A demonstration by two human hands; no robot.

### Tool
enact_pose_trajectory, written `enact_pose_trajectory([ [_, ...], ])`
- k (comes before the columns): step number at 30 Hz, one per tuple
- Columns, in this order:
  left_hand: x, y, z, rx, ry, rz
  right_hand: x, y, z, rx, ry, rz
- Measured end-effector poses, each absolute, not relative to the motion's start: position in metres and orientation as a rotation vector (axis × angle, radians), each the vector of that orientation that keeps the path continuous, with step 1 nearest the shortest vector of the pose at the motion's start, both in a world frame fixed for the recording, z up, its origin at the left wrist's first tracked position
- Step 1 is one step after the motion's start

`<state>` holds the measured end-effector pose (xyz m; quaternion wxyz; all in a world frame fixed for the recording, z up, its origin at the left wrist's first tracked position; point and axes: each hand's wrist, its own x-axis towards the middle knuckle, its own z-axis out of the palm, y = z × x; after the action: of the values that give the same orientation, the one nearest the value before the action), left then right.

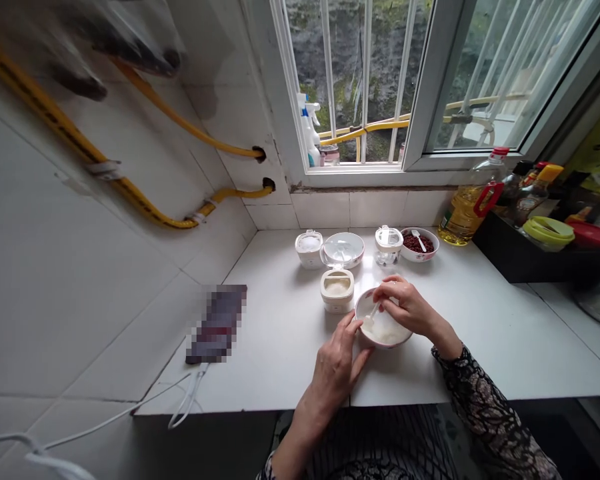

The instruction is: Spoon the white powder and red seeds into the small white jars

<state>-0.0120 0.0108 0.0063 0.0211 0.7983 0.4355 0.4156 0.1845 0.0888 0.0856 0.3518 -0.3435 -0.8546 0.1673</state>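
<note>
A white bowl (387, 345) with a whitish, grainy substance inside stands near the front of the counter. My left hand (335, 360) grips its left side, fingertips at the rim and thumb low against the wall. Pinched in my right hand (405, 303) is a small white spoon (370, 319), its tip down inside the bowl. Just behind my left hand sits a cream-rimmed seasoning jar (337, 301) with pale grains. Farther back are a jar of white contents (309, 250), a second bowl (345, 251), a clear-lidded jar (388, 247) and a bowl of dark red beans (420, 245) holding another white spoon.
An oil bottle (463, 213) stands at the back right beside a black rack (510, 257) of sauce bottles. A blurred dark object (217, 323) and a white cable (195, 393) lie on the left. A yellow pipe (145, 210) runs along the left wall. The window (360, 87) has bars.
</note>
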Motion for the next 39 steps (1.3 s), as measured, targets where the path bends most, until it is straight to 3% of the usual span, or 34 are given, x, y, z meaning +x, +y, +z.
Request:
enact_pose_trajectory([
  [6, -0.012, 0.011, 0.006, 2.476, 1.350, 1.290, 0.189, 0.092, 0.081, -1.041, -2.203, 0.267],
  [11, -0.011, 0.010, 0.004, 2.444, 1.363, 1.276, 0.179, 0.089, 0.079, -0.953, -2.197, 0.431],
  [20, -0.011, 0.010, 0.004, 2.446, 1.358, 1.270, 0.188, 0.094, 0.089, -1.198, -1.619, 0.928],
  [39, -0.012, 0.011, 0.003, 2.468, 1.379, 1.236, 0.190, 0.104, 0.085, -1.161, -1.352, 1.092],
])
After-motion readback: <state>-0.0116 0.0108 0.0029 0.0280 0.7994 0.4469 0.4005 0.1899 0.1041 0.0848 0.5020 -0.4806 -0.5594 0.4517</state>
